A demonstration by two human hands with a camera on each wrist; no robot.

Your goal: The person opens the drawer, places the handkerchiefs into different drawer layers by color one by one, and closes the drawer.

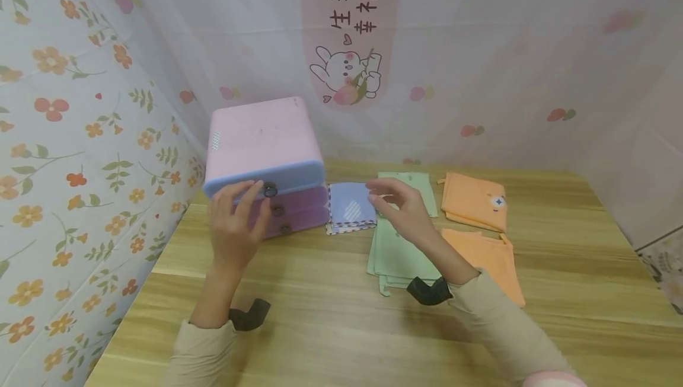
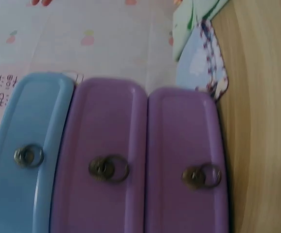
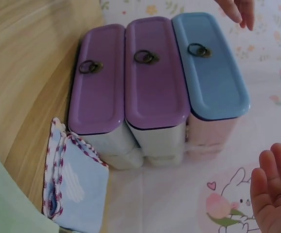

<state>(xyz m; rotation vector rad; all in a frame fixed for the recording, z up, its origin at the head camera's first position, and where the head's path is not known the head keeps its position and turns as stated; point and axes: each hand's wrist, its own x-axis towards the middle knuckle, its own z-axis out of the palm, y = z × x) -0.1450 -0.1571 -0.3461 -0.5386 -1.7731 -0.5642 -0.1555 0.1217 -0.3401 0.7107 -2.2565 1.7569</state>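
A small drawer chest with a pink top (image 1: 261, 132) has a blue top drawer (image 2: 31, 121) and two purple drawers (image 3: 155, 73), each with a ring pull. All three drawers are closed. My left hand (image 1: 237, 221) hovers in front of the chest, fingers apart and loosely bent; no finger is on a ring in either wrist view. My right hand (image 1: 400, 209) is held over the folded cloths, palm turned toward the chest, with nothing in it. Nearest it are a blue folded cloth (image 1: 352, 203) with a checked edge, beside the chest, and green folded cloths (image 1: 402, 253).
Orange folded cloths lie farther right, one with a bear face (image 1: 475, 200) behind another (image 1: 493, 262). The wooden table (image 1: 320, 328) meets a printed fabric backdrop (image 1: 453, 73) behind and a flowered cloth wall (image 1: 80, 156) on the left.
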